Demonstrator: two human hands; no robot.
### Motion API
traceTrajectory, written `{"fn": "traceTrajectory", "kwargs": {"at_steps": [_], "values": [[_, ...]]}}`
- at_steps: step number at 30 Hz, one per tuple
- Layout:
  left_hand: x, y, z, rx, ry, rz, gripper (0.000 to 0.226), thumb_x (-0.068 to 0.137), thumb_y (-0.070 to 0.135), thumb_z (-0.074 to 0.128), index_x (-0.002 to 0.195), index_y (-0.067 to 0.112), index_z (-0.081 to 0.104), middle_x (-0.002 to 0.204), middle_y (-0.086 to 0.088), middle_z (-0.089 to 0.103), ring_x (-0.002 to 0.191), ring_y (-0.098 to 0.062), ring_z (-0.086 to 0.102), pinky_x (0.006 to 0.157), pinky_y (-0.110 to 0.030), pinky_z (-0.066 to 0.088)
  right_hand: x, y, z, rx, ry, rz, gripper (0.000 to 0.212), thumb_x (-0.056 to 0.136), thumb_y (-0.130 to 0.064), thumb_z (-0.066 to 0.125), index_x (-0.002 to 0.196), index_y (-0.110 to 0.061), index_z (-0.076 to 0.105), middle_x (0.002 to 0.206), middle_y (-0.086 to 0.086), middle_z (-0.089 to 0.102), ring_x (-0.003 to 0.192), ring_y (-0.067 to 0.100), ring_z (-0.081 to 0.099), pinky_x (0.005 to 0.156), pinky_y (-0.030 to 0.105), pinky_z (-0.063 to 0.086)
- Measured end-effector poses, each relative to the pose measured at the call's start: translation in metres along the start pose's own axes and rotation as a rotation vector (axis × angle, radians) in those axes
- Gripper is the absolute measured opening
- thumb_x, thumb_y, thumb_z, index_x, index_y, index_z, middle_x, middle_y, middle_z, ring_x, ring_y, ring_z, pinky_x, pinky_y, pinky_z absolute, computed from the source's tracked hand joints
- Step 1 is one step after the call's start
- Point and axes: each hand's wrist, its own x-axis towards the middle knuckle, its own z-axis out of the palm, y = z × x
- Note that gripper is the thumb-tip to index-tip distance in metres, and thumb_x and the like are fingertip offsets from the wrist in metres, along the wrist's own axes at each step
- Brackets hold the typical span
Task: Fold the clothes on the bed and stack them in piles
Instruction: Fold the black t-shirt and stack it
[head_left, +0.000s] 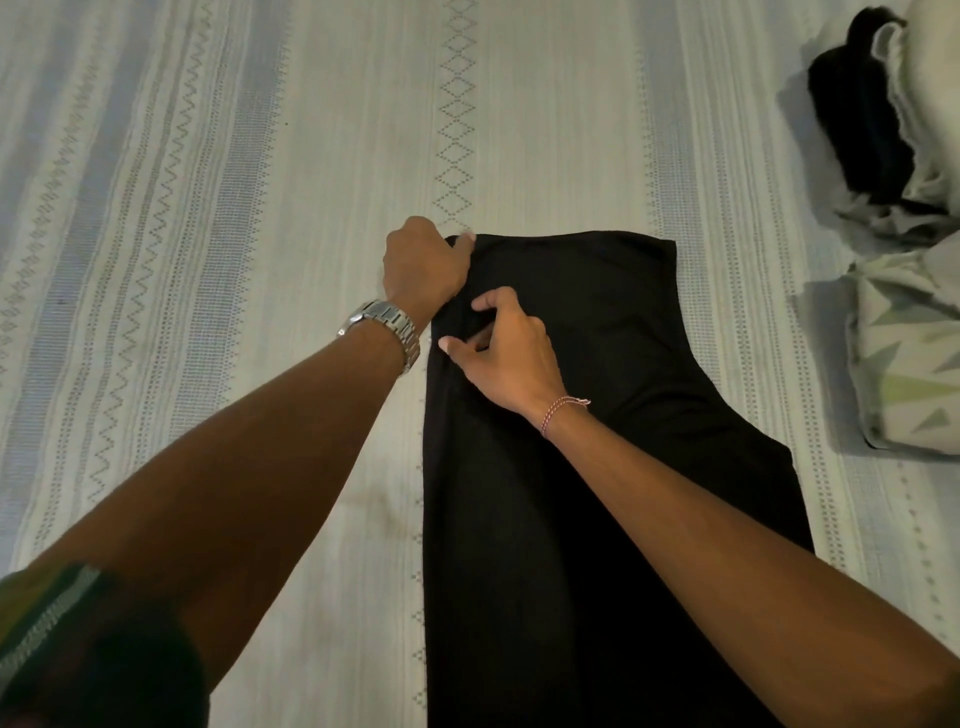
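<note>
Lying lengthwise on the pale striped woven bedspread (218, 218), a long black fabric garment (561, 493) runs from mid-frame to the near edge. The left hand (423, 262), above a steel link wristwatch (384, 327), pinches the garment's far left corner. The right hand (506, 353) rests on the cloth with fingers curled, gathering a fold near the left edge. Crumpled white and black clothes (883, 119) and a folded leaf-patterned cloth (909, 358) sit well apart at right.

Black garment (571, 519) cut off by the bottom edge, near end unseen. Left-hand fingertips (470, 240) mostly hidden behind the knuckles. Clothes heap (883, 130) and patterned bundle (904, 353) cropped at the right edge.
</note>
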Motion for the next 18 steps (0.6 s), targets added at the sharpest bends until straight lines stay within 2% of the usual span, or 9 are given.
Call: {"fn": "traceTrajectory", "kwargs": {"at_steps": [2, 4, 6, 8, 10, 14, 18], "values": [[-0.002, -0.004, 0.0, -0.036, -0.024, 0.031, 0.044, 0.091, 0.039, 0.057, 0.077, 0.0, 0.07, 0.071, -0.013, 0.071, 0.065, -0.029, 0.071, 0.066, -0.048, 0.062, -0.004, 0.003, -0.01, -0.049, -0.122, 0.031, 0.053, 0.082, -0.051, 0.079, 0.12, -0.026, 0.052, 0.085, -0.009, 0.07, 0.086, 0.012, 0.068, 0.081, 0.04, 0.058], [-0.006, -0.009, -0.003, -0.04, -0.044, 0.085, 0.031, 0.093, 0.024, 0.056, 0.079, 0.0, 0.071, 0.075, -0.014, 0.072, 0.07, -0.028, 0.071, 0.071, -0.047, 0.061, -0.01, 0.008, -0.022, -0.236, -0.281, 0.031, 0.05, 0.078, -0.061, 0.078, 0.111, -0.03, 0.058, 0.094, -0.008, 0.069, 0.089, 0.013, 0.067, 0.083, 0.04, 0.058], [-0.013, -0.014, -0.006, -0.018, -0.054, 0.154, 0.021, 0.095, 0.014, 0.056, 0.094, 0.004, 0.074, 0.09, -0.01, 0.074, 0.081, -0.022, 0.07, 0.081, -0.035, 0.06, -0.018, 0.015, -0.033, -0.432, -0.417, 0.008, 0.047, 0.074, -0.066, 0.078, 0.103, -0.035, 0.06, 0.1, -0.006, 0.068, 0.092, 0.014, 0.065, 0.085, 0.039, 0.057], [-0.022, -0.02, -0.008, 0.007, -0.07, 0.249, 0.025, 0.097, 0.008, 0.056, 0.115, 0.006, 0.073, 0.108, -0.01, 0.073, 0.093, -0.018, 0.067, 0.087, -0.02, 0.05, -0.026, 0.021, -0.042, -0.541, -0.491, -0.03, 0.038, 0.074, -0.064, 0.078, 0.096, -0.038, 0.062, 0.101, -0.006, 0.067, 0.096, 0.014, 0.063, 0.086, 0.038, 0.055], [-0.031, -0.027, -0.008, 0.065, -0.068, 0.354, 0.03, 0.099, 0.007, 0.057, 0.127, 0.005, 0.067, 0.117, -0.012, 0.067, 0.098, -0.016, 0.06, 0.09, -0.017, 0.041, -0.033, 0.024, -0.049, -0.58, -0.526, -0.066, 0.026, 0.082, -0.057, 0.076, 0.089, -0.034, 0.068, 0.094, -0.01, 0.065, 0.097, 0.013, 0.061, 0.087, 0.037, 0.054], [-0.045, -0.045, -0.002, 0.167, -0.054, 0.512, 0.041, 0.102, 0.011, 0.052, 0.141, 0.002, 0.054, 0.138, -0.017, 0.057, 0.126, -0.03, 0.052, 0.107, -0.023, 0.033, -0.044, 0.027, -0.061, -0.447, -0.492, -0.057, 0.024, 0.087, -0.049, 0.074, 0.08, -0.027, 0.067, 0.081, -0.01, 0.067, 0.081, 0.009, 0.064, 0.08, 0.034, 0.057], [-0.058, -0.062, 0.005, 0.276, -0.079, 0.571, 0.05, 0.108, 0.022, 0.035, 0.154, 0.003, 0.036, 0.16, -0.017, 0.036, 0.148, -0.032, 0.033, 0.124, -0.041, 0.025, -0.054, 0.027, -0.07, -0.072, -0.572, 0.17, 0.027, 0.086, -0.031, 0.081, 0.1, -0.019, 0.061, 0.085, 0.006, 0.074, 0.078, 0.02, 0.075, 0.067, 0.028, 0.061]]}}
